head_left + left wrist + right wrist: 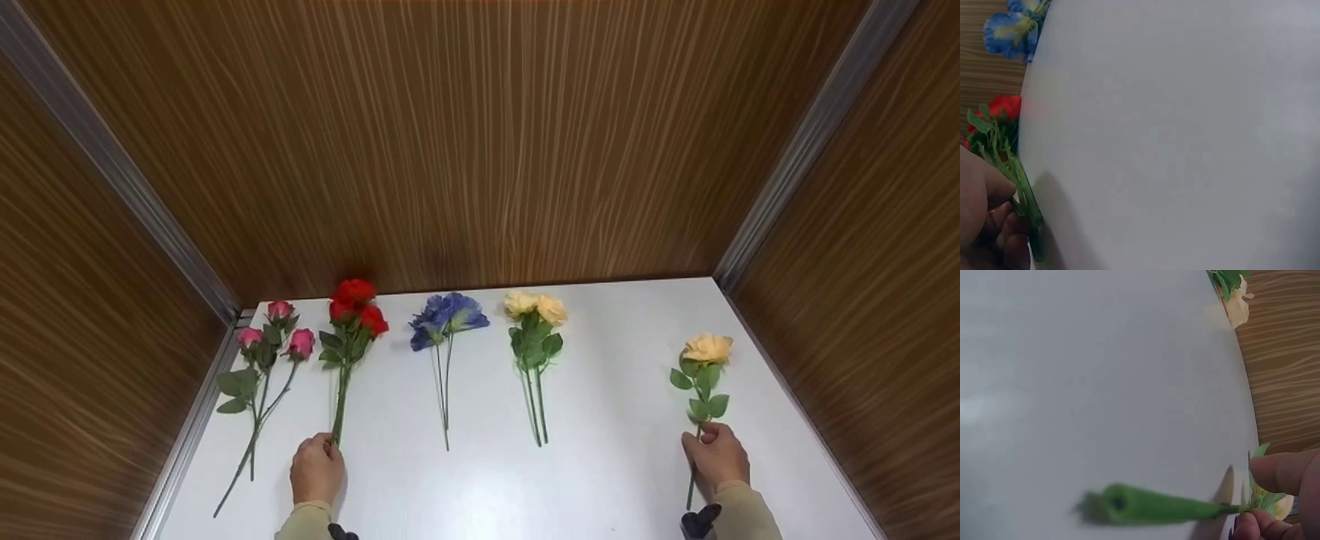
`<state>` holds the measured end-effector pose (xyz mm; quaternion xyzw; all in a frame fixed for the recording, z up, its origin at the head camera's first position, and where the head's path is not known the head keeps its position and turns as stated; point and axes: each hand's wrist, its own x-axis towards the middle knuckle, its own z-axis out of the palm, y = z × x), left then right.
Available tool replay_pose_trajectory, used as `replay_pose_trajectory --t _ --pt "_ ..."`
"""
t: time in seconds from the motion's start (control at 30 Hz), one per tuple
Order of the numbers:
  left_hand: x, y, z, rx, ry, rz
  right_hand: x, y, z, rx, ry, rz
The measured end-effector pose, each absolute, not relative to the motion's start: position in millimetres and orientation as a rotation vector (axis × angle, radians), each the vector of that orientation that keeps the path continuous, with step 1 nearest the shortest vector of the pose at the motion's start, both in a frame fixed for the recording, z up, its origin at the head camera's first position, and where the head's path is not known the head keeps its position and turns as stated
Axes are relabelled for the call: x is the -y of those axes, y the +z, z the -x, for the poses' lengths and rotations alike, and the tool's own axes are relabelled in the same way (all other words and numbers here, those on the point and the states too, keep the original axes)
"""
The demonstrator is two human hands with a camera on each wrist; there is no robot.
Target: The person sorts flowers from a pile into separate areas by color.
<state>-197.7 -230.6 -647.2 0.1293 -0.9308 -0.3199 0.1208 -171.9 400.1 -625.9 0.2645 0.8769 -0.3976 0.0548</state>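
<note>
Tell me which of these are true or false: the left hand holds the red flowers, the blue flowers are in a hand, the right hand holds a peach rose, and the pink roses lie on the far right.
1. The left hand holds the red flowers by the stem. True.
2. The blue flowers are in a hand. False: they lie on the white table, untouched.
3. The right hand holds a single peach rose. True.
4. The pink roses lie on the far right. False: they lie on the far left.

The red flower bunch (352, 304) lay flat, its stem end pinched; the single peach rose (706, 348) was gripped mid-stem.
</note>
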Motion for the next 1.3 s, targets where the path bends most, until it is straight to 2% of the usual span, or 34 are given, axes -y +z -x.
replay_pose_trajectory --t 0.97,1.3 --pt "221 -647 190 2.682 -0.966 -0.430 -408 -629 168 -2.791 -1.031 -0.741" --pt "198 -637 186 2.558 -0.936 -0.285 -411 -621 169 -2.727 -0.990 -0.722"
